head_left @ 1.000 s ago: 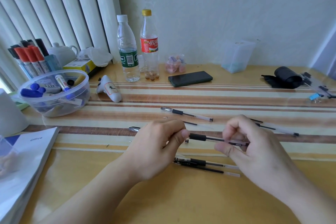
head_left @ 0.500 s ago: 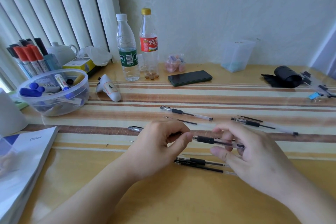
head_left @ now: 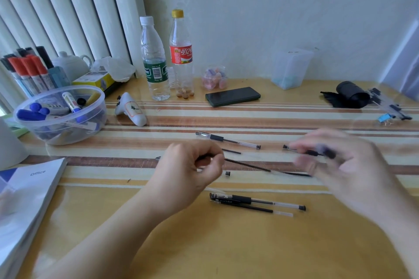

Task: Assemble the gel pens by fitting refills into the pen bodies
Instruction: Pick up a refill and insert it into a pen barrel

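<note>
My left hand (head_left: 188, 174) pinches one end of a thin black refill (head_left: 249, 165), which slants to the right just above the striped table mat. My right hand (head_left: 340, 165) is blurred by motion at the refill's far end. Its fingers are curled around a pen body with a dark grip (head_left: 327, 153). Behind them a pen tip (head_left: 286, 147) sticks out to the left. One gel pen (head_left: 226, 139) and a loose refill (head_left: 231, 151) lie beyond my hands. Two more pens (head_left: 256, 203) lie nearer me. A small black end piece (head_left: 227, 174) sits by my left thumb.
A clear bowl of markers (head_left: 61, 118) and a stack of paper (head_left: 27, 199) are at the left. Two bottles (head_left: 156, 63), a phone (head_left: 232, 96) and a clear box (head_left: 290, 68) stand at the back. A black roll (head_left: 349, 95) lies far right.
The hands have pulled apart. My right hand swept right with the pen body, leaving the bare refill in my left hand. The small end piece now shows on the mat.
</note>
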The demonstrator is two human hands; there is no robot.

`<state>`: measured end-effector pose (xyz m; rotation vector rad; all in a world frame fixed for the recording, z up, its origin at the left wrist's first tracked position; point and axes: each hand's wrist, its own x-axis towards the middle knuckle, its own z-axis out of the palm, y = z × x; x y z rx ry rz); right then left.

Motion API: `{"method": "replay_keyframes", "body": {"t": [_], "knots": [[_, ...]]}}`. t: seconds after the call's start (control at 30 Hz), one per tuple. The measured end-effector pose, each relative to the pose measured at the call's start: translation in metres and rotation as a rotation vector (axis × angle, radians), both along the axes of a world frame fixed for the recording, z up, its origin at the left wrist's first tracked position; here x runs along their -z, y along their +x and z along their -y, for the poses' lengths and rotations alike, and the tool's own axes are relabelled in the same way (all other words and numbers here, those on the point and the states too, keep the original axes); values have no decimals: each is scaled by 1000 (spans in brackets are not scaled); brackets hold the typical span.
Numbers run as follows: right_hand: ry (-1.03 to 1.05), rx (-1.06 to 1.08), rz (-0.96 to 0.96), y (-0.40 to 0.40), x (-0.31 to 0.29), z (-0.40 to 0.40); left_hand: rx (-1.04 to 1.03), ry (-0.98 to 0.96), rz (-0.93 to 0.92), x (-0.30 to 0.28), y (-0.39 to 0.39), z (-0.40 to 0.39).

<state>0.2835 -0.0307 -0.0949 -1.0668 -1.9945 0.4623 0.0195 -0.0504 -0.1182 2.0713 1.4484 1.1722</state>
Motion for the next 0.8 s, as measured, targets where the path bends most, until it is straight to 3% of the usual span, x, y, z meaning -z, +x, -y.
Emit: {"method": "replay_keyframes", "body": {"t": [0.1, 0.43, 0.6, 0.8], "knots": [[-38, -125, 133, -12, 11, 2, 52, 4, -14, 4, 9, 3], [-86, 18, 576, -4, 17, -3, 86, -52, -69, 9, 13, 6], [-82, 203, 698, 9, 13, -10, -43, 23, -76, 5, 2, -1], [-165, 230, 795, 10, 18, -13, -24, -13, -123, 9, 4, 0]]}}
